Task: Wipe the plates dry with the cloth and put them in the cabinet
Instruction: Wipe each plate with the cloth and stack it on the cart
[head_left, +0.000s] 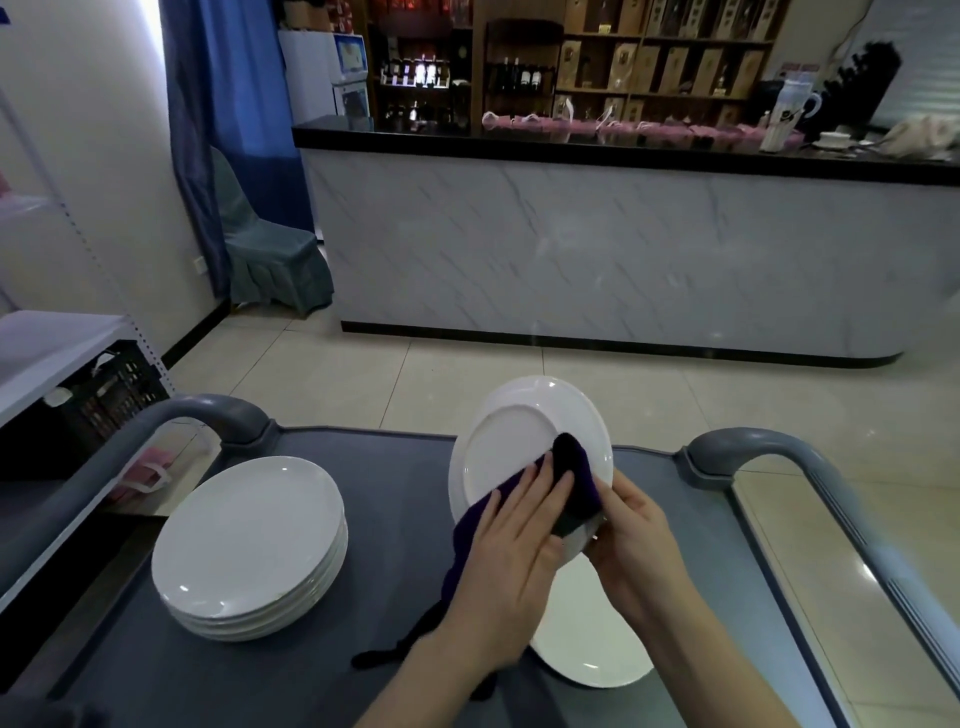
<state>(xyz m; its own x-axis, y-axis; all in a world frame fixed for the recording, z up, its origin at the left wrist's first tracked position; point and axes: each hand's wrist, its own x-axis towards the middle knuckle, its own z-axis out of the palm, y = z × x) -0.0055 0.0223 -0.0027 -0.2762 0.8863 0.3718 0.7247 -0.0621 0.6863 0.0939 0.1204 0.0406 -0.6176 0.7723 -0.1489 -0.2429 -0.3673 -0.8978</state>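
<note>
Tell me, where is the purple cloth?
In the head view, low centre: the purple cloth lies on the tilted plate under the left hand, right of the plate stack on the cart.

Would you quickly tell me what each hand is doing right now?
Left hand: open, flat fingers pressing the cloth on the plate.
Right hand: closed, gripping the plate's edge.
</note>
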